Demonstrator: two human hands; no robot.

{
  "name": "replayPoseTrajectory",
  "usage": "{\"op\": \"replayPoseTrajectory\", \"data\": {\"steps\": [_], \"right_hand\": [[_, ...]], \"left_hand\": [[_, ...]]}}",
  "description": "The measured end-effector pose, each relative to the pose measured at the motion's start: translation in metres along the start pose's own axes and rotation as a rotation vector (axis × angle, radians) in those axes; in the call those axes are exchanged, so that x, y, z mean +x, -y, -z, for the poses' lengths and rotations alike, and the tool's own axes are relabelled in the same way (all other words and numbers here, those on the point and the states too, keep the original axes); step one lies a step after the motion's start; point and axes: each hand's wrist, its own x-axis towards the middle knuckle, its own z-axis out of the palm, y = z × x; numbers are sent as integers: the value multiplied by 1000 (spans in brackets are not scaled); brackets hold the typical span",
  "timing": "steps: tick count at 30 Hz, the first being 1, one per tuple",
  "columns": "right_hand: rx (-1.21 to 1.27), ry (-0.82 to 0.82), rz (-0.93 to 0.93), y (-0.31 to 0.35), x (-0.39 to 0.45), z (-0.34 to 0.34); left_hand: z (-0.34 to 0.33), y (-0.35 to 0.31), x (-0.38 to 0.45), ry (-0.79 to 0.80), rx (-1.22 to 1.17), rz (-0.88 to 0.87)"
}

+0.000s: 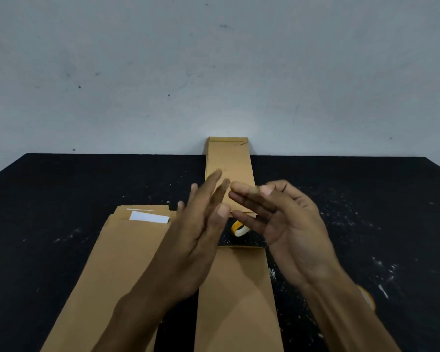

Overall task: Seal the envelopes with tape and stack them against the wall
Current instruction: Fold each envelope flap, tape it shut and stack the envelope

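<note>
One brown envelope (230, 171) lies flat on the black table (61, 189) with its far end leaning up against the grey wall (214, 72); its flap end is at the top, touching the wall, and its near end is partly hidden behind the fingertips of both hands. A second envelope (235, 301) lies lengthwise in the middle, near the lower edge of the view, its far edge just short of a roll of tape (240, 228). The roll, yellow outside and white along its rim, rests on the table between these two envelopes, mostly covered by the hands. To the left sits a stack of envelopes (117, 262), angled slightly, with a white strip (149, 216) showing at the open flap of the top one.

The left hand (198, 237) is held above the table, fingers straight and close together, pointing away toward the wall, gripping nothing. The right hand (287, 224) is raised beside it, palm turned toward the left hand, fingers loosely extended and slightly bent, also holding nothing. Their fingertips nearly meet; whether they touch cannot be told.

White specks are scattered over the table on the right side.
</note>
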Motion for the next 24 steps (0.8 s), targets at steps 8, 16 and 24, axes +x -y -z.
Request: {"op": "replayPoseTrajectory", "data": {"steps": [8, 16, 24], "right_hand": [[26, -1, -17, -16, -18, 17], [76, 89, -78, -24, -19, 20], [-23, 39, -109, -23, -23, 18]], "left_hand": [[11, 15, -19, -250, 82, 107], [14, 7, -15, -58, -549, 416], [11, 13, -18, -48, -506, 373]]}}
